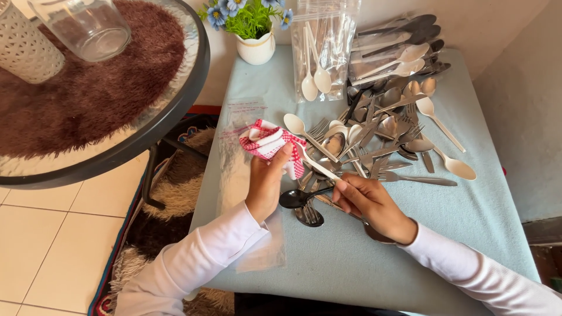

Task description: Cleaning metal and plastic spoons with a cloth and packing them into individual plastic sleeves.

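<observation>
a black spoon lies low over the pale blue tablecloth, its bowl pointing toward the person's left side, its handle pinched between the fingers of the right hand; those fingers are closed on the handle, and a white plastic handle also runs up out of the same grip toward the cloth. the left hand is closed on a red-and-white checked cloth, bunched up and raised just above the spoon, thumb pressed into the fabric. both arms wear white sleeves. just beyond the hands a heap of cutlery spreads across the table: metal forks and spoons mixed with white plastic spoons, some dark ones at the far edge. one fork lies right under the black spoon. a clear plastic bag holding white spoons stands at the back, beside a small white pot of blue flowers. a flat clear bag lies under the left wrist. to the left, a round glass table carries a brown shaggy mat and an upturned glass jar.
</observation>
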